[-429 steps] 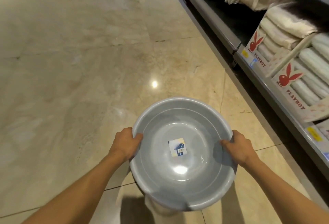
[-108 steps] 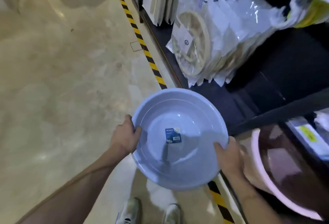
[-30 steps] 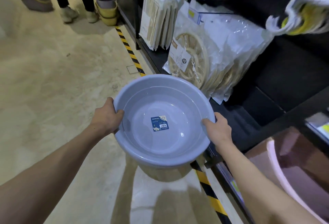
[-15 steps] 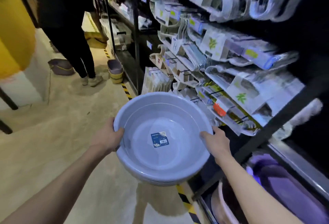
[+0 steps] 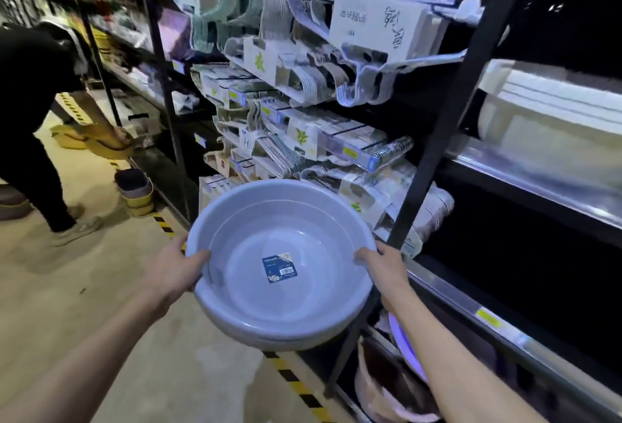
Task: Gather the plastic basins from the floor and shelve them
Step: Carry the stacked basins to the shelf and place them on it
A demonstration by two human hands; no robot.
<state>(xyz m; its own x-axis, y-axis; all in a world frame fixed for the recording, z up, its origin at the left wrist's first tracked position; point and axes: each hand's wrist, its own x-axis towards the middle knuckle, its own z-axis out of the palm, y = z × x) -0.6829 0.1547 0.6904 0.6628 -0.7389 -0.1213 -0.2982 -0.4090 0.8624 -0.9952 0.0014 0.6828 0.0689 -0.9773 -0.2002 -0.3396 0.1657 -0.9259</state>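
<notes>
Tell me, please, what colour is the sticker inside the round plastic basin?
Dark blue with a white barcode patch, the sticker inside the grey-blue round plastic basin; head view.

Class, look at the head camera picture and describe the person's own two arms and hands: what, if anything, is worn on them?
Both forearms are bare from the bottom edge of the picture to the fingers, with no sleeve in view. The left hand and the right hand wear no gloves. No watch, bracelet or ring shows on either wrist or on the visible fingers. Nothing is marked or taped on them.
</notes>
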